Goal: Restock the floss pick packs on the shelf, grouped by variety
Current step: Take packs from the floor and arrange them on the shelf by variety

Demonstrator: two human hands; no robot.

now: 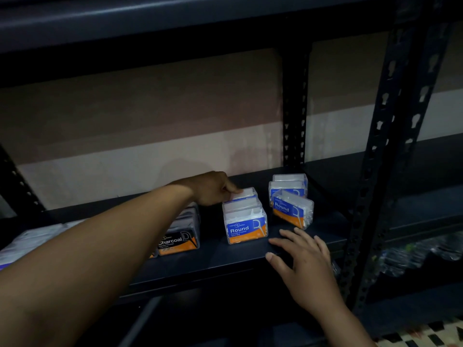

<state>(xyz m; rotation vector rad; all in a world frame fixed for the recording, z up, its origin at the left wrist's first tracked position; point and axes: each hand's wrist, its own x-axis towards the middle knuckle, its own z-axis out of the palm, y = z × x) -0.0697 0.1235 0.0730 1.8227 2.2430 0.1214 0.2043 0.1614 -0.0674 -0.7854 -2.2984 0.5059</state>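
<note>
On the dark shelf (225, 256) stand clear floss pick packs. A row of blue "Round" packs (246, 227) runs front to back in the middle. My left hand (213, 187) reaches to the rearmost pack of that row (246, 192), thumb on its top and fingers closed at its side. A second group of "Round" packs (292, 207) stands to the right, its front pack tilted. Black "Charcoal" packs (180, 240) line up to the left, partly hidden by my left forearm. My right hand (304, 266) rests spread on the shelf's front edge, holding nothing.
A white plastic bag (27, 240) lies at the shelf's far left. Perforated black uprights (383, 136) rise on the right, another (294, 116) at the back. A neighbouring lower shelf holds clear wrapped goods (411, 256). A shelf board (175, 18) hangs overhead.
</note>
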